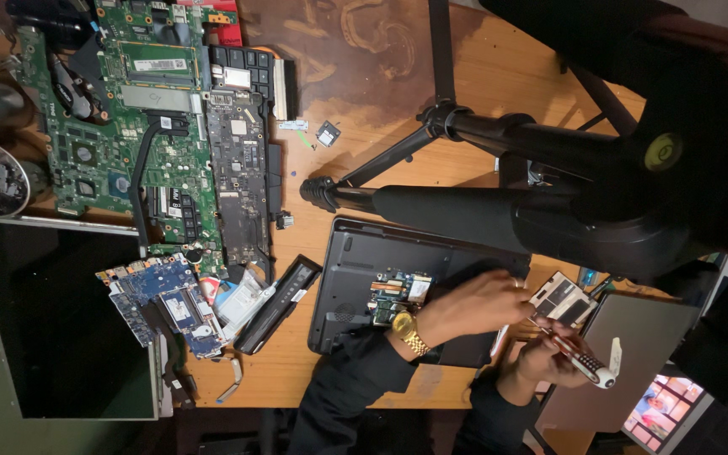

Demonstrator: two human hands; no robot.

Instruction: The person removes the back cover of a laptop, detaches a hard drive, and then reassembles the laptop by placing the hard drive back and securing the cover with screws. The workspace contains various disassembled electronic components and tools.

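Green motherboard point(120, 126); black tripod point(482, 160); dark screen panel point(52, 320).

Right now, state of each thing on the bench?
Laptop base: upside down, bottom partly open, circuit board exposed.
Left hand: resting on the laptop base, fingers curled.
Right hand: gripping a screwdriver.
Green motherboard: bare, lying flat on the desk.
Blue boards: loose, piled.
Screen panel: detached, dark.
Tripod: lying across the desk.

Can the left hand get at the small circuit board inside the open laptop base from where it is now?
Probably yes: the left hand hovers beside the circuit board in the laptop base, nothing between them.
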